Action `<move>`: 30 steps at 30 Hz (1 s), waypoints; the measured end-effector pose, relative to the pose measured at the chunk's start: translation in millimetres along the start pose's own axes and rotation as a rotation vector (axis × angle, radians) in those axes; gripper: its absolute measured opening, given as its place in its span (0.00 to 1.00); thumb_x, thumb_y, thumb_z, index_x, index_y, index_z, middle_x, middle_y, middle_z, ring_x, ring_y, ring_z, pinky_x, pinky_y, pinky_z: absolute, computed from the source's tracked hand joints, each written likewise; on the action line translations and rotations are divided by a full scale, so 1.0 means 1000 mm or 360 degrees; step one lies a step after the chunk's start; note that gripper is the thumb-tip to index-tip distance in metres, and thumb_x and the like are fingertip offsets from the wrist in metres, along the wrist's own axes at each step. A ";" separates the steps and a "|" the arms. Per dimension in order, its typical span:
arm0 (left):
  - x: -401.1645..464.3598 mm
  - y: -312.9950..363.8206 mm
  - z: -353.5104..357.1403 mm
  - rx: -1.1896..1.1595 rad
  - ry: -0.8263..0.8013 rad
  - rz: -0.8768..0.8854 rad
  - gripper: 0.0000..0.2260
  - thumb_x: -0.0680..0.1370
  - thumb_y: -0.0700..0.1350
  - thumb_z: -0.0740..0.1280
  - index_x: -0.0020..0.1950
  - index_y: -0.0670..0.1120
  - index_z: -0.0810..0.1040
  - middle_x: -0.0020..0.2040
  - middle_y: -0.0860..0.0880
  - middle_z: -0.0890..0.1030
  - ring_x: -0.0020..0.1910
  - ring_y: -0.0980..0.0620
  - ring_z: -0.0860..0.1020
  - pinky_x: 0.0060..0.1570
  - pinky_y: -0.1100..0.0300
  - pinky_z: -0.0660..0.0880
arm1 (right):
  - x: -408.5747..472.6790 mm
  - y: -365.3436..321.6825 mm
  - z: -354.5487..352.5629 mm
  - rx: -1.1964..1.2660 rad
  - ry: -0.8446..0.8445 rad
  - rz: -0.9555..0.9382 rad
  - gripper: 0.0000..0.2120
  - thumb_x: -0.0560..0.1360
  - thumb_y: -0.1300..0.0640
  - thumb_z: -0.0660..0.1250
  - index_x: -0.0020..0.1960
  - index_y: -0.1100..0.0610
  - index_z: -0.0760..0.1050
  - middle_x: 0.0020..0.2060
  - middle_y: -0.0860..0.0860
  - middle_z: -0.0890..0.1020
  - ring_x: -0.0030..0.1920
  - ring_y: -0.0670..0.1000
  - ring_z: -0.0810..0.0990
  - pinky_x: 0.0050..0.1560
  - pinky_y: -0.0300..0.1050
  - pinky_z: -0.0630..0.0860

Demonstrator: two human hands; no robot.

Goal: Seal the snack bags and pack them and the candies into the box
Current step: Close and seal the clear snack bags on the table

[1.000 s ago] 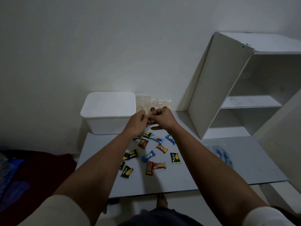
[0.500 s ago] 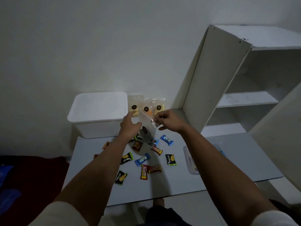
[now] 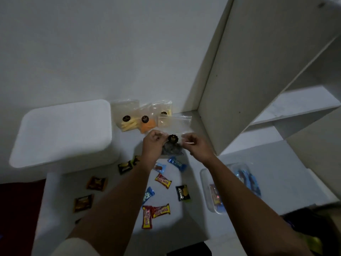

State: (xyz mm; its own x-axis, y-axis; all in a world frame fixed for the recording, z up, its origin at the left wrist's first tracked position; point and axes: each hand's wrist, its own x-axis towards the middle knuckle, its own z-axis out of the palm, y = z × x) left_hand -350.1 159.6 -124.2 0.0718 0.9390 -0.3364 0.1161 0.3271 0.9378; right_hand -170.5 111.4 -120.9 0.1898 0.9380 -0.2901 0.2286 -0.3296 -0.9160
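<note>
I hold a clear snack bag with a round black label and dark contents upright over the table. My left hand pinches its left side and my right hand pinches its right side. Three more clear snack bags with yellow and orange snacks lean on the wall behind. Several wrapped candies lie scattered on the grey table below my forearms. A white box, closed by its lid, stands at the back left.
A clear plastic tray with a few wrapped candies sits on the table at the right. A white shelf unit stands against the wall at the right. Dark red fabric lies to the left of the table.
The bag has turned from tilted to upright, and both hands have shifted to its sides. The camera has tilted further down and closer to the table.
</note>
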 end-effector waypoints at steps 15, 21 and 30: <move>0.165 -0.029 0.130 0.0193 0.0059 -0.0105 0.29 0.79 0.41 0.70 0.78 0.48 0.64 0.74 0.49 0.72 0.71 0.51 0.71 0.70 0.53 0.71 | 0.225 0.048 -0.041 -0.0210 0.0429 0.0292 0.04 0.79 0.62 0.65 0.47 0.58 0.79 0.43 0.53 0.83 0.42 0.50 0.79 0.38 0.34 0.72; 0.184 -0.028 0.146 0.0060 0.0072 -0.0119 0.37 0.77 0.42 0.70 0.82 0.52 0.55 0.78 0.50 0.68 0.74 0.52 0.70 0.74 0.51 0.68 | 0.249 0.051 -0.036 -0.0131 0.0375 0.0240 0.06 0.77 0.64 0.65 0.50 0.61 0.80 0.47 0.58 0.84 0.47 0.54 0.82 0.47 0.45 0.76; 0.142 -0.010 0.125 0.0271 0.0195 -0.0226 0.24 0.79 0.40 0.67 0.75 0.49 0.69 0.68 0.48 0.78 0.63 0.51 0.76 0.56 0.64 0.69 | 0.203 0.043 -0.035 -0.0202 0.0404 0.0352 0.13 0.77 0.62 0.62 0.60 0.59 0.78 0.53 0.55 0.82 0.51 0.54 0.79 0.49 0.49 0.74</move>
State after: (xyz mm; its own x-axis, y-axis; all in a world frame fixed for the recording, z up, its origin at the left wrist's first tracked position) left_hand -217.3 276.1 -192.2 -0.0763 0.8941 -0.4412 0.2824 0.4438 0.8505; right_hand -88.3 284.4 -209.1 0.4755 0.7910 -0.3849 0.2690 -0.5473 -0.7925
